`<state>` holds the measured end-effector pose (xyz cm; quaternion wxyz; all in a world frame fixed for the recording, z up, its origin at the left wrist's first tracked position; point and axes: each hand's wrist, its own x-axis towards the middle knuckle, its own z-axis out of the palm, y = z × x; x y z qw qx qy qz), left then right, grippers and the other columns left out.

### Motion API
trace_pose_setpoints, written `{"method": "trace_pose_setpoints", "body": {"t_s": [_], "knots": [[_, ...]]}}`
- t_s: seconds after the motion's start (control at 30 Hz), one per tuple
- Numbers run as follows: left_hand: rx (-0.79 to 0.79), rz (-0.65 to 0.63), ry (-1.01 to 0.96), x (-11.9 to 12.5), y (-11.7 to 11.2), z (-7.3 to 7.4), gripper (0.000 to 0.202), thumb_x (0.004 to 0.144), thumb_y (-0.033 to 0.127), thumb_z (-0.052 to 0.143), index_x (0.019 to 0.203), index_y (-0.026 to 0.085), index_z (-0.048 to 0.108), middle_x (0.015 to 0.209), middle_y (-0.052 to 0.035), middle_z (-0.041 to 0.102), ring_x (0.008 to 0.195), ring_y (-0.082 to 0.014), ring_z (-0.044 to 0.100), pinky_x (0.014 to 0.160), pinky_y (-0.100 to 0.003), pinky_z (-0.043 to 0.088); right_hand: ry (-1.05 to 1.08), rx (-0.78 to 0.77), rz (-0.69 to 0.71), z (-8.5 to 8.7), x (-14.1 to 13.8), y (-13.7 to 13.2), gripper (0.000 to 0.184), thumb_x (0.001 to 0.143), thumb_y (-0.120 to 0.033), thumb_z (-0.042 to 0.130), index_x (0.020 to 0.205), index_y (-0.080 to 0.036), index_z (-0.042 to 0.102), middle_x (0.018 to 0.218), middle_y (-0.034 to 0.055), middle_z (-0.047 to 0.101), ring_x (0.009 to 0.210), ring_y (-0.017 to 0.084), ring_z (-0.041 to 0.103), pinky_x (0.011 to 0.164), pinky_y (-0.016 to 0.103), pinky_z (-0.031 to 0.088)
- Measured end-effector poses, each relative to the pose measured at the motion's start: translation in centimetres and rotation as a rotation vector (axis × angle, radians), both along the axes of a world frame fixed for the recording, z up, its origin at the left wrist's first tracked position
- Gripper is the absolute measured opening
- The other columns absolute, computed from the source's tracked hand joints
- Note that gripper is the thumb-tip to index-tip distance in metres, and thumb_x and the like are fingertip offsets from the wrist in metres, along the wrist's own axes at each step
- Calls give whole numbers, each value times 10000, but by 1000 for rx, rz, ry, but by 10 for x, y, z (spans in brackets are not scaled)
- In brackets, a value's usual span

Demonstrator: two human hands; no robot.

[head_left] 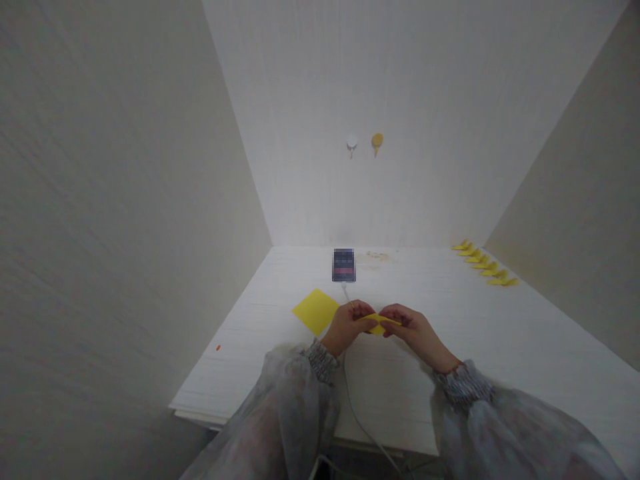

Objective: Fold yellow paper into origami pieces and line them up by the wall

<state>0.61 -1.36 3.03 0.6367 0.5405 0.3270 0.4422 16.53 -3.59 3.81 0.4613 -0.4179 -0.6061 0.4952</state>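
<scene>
My left hand [346, 327] and my right hand [414, 331] meet over the white table [500, 333], both pinching a small folded piece of yellow paper [379, 323] held between them. The fingers of each hand are closed on the paper's ends. A flat square sheet of yellow paper [316, 310] lies on the table just left of my left hand.
A phone [343, 265] lies farther back with a white cable [360, 420] running toward me off the front edge. Several folded yellow paper pieces [484, 263] line the back right by the wall. Two hooks [364, 143] hang on the back wall. Walls close in left and right.
</scene>
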Motion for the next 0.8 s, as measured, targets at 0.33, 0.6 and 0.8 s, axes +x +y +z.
{"method": "trace_pose_setpoints", "body": {"t_s": [0.33,0.6,0.8], "knots": [[17,9,-15,0,-4,3,242,563,261,672,738,115,591,640,-16,603,570,-97,545,562,-227,446,35,-13,-6,0,0,-1,189,650,-331,613,754,-174,592,686,17,613,603,142,578,573,289,497],[34,27,21,0,-4,0,222,569,274,667,710,107,628,623,-21,612,543,-92,540,568,-236,447,108,-25,-13,-3,-1,-1,154,654,-310,616,722,-174,591,661,3,607,584,132,574,556,281,488],[18,28,-1,2,-5,2,272,531,270,694,728,105,604,646,-27,619,562,-104,553,570,-247,452,99,-24,-19,-4,-1,-2,173,650,-310,623,753,-177,583,665,9,611,602,144,580,527,279,496]]}}
